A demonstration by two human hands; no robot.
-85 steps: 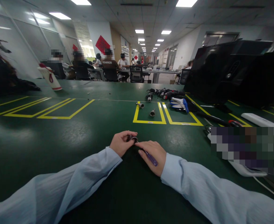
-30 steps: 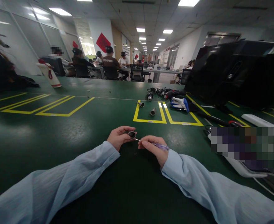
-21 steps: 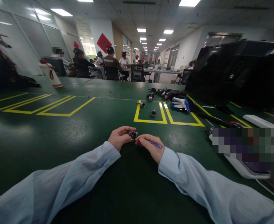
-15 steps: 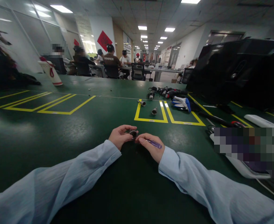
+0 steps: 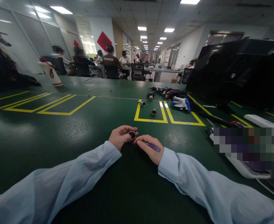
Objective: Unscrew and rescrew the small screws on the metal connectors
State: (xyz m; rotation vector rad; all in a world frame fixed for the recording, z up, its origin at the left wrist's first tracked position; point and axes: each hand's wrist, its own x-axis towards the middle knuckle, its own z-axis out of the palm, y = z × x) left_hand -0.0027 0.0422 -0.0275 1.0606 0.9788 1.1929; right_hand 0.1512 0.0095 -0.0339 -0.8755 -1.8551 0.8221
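— Where is the small grey, hollow metal cup [image 5: 132,135], and how will it handle?
— In my left hand [image 5: 119,137], pinched between thumb and fingers; presumably stiff, light and slightly slippery, best held by its outer wall.
— And the other grip?
— My right hand [image 5: 153,155] grips the slim screwdriver with a translucent purple handle [image 5: 154,147], over the dark green tabletop [image 5: 64,130]; tip contact unclear.

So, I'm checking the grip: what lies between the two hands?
In the head view, the metal cup lies there, held by the left hand; the screwdriver in the right hand points toward it. Contact is too small to tell.
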